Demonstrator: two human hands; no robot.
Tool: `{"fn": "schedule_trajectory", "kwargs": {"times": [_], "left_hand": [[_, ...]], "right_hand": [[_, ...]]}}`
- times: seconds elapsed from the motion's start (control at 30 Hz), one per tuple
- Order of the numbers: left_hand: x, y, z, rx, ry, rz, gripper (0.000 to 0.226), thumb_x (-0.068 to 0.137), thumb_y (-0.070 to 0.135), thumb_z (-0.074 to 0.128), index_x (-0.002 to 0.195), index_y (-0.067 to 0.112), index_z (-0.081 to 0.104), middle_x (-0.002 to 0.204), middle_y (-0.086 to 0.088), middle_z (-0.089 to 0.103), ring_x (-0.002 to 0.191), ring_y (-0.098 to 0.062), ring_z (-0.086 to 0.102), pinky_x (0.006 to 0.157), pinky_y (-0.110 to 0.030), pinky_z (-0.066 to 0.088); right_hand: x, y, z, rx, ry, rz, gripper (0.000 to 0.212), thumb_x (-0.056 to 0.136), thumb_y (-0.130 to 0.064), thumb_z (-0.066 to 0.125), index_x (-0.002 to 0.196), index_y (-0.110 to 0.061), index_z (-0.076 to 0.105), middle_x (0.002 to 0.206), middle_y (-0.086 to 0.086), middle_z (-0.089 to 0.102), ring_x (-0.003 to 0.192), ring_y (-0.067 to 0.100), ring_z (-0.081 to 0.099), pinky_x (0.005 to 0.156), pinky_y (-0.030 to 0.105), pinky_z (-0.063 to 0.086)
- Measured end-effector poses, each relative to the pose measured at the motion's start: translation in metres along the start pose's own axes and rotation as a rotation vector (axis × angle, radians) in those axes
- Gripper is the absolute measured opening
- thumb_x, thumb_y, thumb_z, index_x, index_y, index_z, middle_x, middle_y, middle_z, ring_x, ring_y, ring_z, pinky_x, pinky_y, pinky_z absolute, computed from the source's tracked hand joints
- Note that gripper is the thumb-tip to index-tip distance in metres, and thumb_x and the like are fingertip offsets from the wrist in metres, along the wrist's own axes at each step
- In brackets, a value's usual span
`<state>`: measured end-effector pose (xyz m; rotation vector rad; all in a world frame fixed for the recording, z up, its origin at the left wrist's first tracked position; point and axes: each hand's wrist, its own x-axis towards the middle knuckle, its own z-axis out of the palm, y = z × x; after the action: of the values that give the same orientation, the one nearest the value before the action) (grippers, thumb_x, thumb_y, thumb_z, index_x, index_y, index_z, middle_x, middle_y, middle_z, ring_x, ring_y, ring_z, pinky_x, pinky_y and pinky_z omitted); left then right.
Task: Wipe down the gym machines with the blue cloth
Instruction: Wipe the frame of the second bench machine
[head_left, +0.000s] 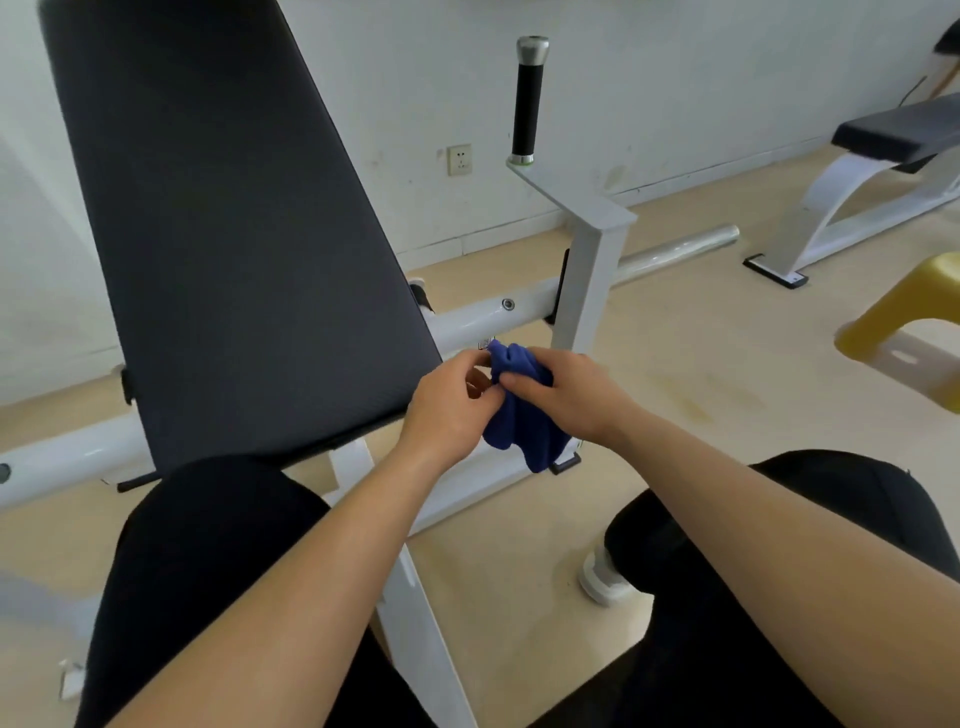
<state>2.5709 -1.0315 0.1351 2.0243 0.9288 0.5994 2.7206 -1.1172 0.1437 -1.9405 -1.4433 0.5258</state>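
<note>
The blue cloth (524, 426) is bunched up between both hands, its lower end hanging down. My right hand (569, 397) grips its upper part from the right. My left hand (449, 408) pinches its left edge with thumb and fingers. Both hands hover just right of the lower corner of the black back pad (223, 223) of a white-framed gym machine (483, 319). Behind the hands rises the frame's white post (584, 280) with a black handle grip (529, 101) on top.
My knees in black trousers (218, 545) sit on either side of the machine's white base bar (421, 623). A yellow stool (914, 317) stands at right. A second bench (898, 135) is at far right, and a wall with a socket (460, 159) lies behind.
</note>
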Motion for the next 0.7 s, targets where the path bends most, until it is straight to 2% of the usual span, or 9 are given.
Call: {"fn": "schedule_trajectory", "kwargs": {"times": [0.1, 0.17, 0.23, 0.33, 0.4, 0.5, 0.6, 0.63, 0.7], "left_hand": [[-0.017, -0.003, 0.012, -0.024, 0.023, 0.039, 0.031, 0.091, 0.027, 0.061, 0.118, 0.038, 0.054, 0.102, 0.009, 0.061, 0.091, -0.012, 0.063, 0.077, -0.032, 0.053], [-0.029, -0.007, 0.017, 0.063, 0.032, 0.066, 0.019, 0.090, 0.026, 0.058, 0.106, 0.035, 0.057, 0.102, 0.008, 0.057, 0.090, -0.014, 0.062, 0.078, -0.036, 0.053], [-0.041, -0.016, 0.018, 0.106, 0.047, 0.027, 0.012, 0.088, 0.026, 0.058, 0.100, 0.030, 0.059, 0.099, 0.008, 0.058, 0.088, -0.016, 0.062, 0.077, -0.040, 0.053], [-0.063, -0.034, 0.013, 0.085, 0.023, -0.144, 0.013, 0.087, 0.026, 0.059, 0.098, 0.020, 0.062, 0.092, 0.005, 0.066, 0.087, -0.020, 0.063, 0.075, -0.038, 0.053], [-0.075, -0.048, 0.008, 0.090, -0.026, -0.254, 0.011, 0.087, 0.025, 0.058, 0.092, 0.015, 0.058, 0.086, 0.001, 0.064, 0.082, -0.022, 0.060, 0.067, -0.035, 0.048], [-0.086, -0.077, 0.003, 0.102, -0.033, -0.348, 0.008, 0.086, 0.023, 0.057, 0.082, 0.019, 0.050, 0.080, 0.002, 0.059, 0.074, -0.019, 0.057, 0.060, -0.032, 0.043], [-0.085, -0.123, 0.008, 0.115, -0.021, -0.459, 0.003, 0.088, 0.023, 0.054, 0.091, 0.023, 0.055, 0.085, 0.003, 0.063, 0.079, -0.019, 0.061, 0.063, -0.033, 0.050], [-0.083, -0.144, 0.012, 0.133, -0.029, -0.501, 0.005, 0.089, 0.023, 0.052, 0.092, 0.024, 0.055, 0.087, 0.004, 0.064, 0.079, -0.020, 0.061, 0.061, -0.032, 0.047], [-0.073, -0.187, 0.021, 0.158, -0.054, -0.604, 0.012, 0.090, 0.021, 0.046, 0.093, 0.022, 0.058, 0.092, 0.003, 0.064, 0.080, -0.022, 0.058, 0.057, -0.029, 0.038]], "right_hand": [[-0.019, 0.002, 0.004, -0.017, -0.030, 0.025, 0.023, 0.097, -0.045, 0.055, 0.088, -0.025, 0.062, 0.079, -0.005, 0.067, 0.076, 0.015, 0.062, 0.067, 0.027, 0.047], [-0.029, 0.001, 0.009, -0.010, -0.080, 0.032, 0.019, 0.098, -0.044, 0.055, 0.085, -0.031, 0.060, 0.080, -0.010, 0.066, 0.077, 0.011, 0.062, 0.068, 0.024, 0.047], [-0.035, 0.002, 0.018, -0.004, -0.129, 0.044, 0.019, 0.097, -0.045, 0.056, 0.087, -0.031, 0.061, 0.082, -0.009, 0.067, 0.079, 0.011, 0.063, 0.069, 0.026, 0.048], [-0.039, 0.004, 0.038, -0.042, -0.196, 0.046, 0.018, 0.091, -0.043, 0.064, 0.090, -0.024, 0.064, 0.084, -0.004, 0.068, 0.079, 0.017, 0.063, 0.070, 0.031, 0.049], [-0.039, 0.004, 0.055, -0.054, -0.220, 0.047, 0.020, 0.084, -0.035, 0.070, 0.092, -0.019, 0.061, 0.086, 0.003, 0.067, 0.080, 0.023, 0.062, 0.070, 0.034, 0.050], [-0.033, 0.005, 0.087, -0.056, -0.299, 0.073, 0.032, 0.082, -0.026, 0.074, 0.102, -0.020, 0.051, 0.085, -0.001, 0.061, 0.076, 0.016, 0.056, 0.061, 0.025, 0.042], [-0.012, 0.016, 0.131, -0.069, -0.424, 0.089, 0.045, 0.082, -0.021, 0.072, 0.118, -0.024, 0.045, 0.088, 0.000, 0.062, 0.082, 0.021, 0.060, 0.066, 0.030, 0.044], [-0.002, 0.023, 0.150, -0.078, -0.479, 0.088, 0.045, 0.082, -0.020, 0.070, 0.120, -0.025, 0.046, 0.090, 0.001, 0.063, 0.084, 0.022, 0.061, 0.069, 0.033, 0.046], [0.021, 0.040, 0.187, -0.134, -0.594, 0.113, 0.029, 0.083, -0.023, 0.066, 0.109, -0.023, 0.056, 0.092, 0.001, 0.066, 0.085, 0.024, 0.062, 0.071, 0.034, 0.049]]}}
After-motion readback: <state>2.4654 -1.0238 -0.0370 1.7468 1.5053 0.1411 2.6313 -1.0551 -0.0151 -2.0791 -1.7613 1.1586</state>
